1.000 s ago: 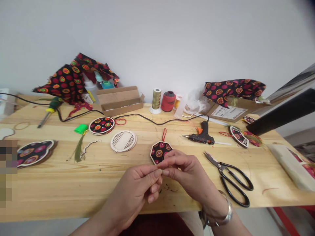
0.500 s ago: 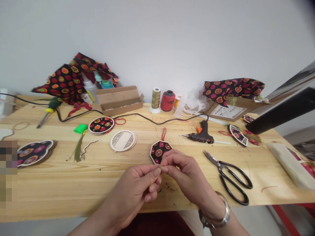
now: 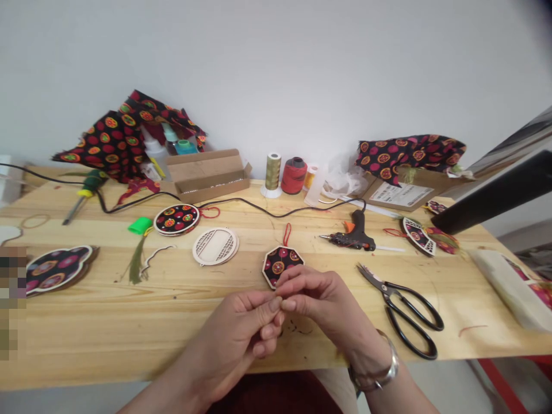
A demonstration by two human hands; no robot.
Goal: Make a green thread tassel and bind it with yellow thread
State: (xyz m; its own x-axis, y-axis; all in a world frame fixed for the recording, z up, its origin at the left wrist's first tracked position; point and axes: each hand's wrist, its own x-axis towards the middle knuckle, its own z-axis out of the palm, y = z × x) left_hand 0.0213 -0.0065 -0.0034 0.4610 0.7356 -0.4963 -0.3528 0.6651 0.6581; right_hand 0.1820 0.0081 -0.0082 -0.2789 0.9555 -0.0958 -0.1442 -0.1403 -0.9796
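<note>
My left hand (image 3: 254, 322) is closed in a pinch, thumb against forefinger, near the table's front edge. Fingertip to fingertip with it is my right hand (image 3: 317, 296), its thumb and fingers also drawn together. Whatever lies between the fingertips is too small or hidden to make out. Just behind them an octagonal fabric ornament (image 3: 278, 264) with a pale wooden rim and a red loop lies flat, partly covered by my right fingers. Black-handled scissors (image 3: 390, 296) rest to the right of my right hand. A pale round openwork wooden piece (image 3: 215, 246) lies beyond my left hand.
A black glue gun (image 3: 356, 233) lies behind the scissors, its cable crossing the table. Thread spools (image 3: 294, 175) and an open cardboard box (image 3: 209, 175) stand along the wall. A round fabric ornament (image 3: 176, 219) and an olive tassel (image 3: 138, 259) lie on the left.
The fingers of my right hand have shifted slightly left and spread a little over the joined fingertips. My left hand has hardly moved, and the objects on the table stay put.
</note>
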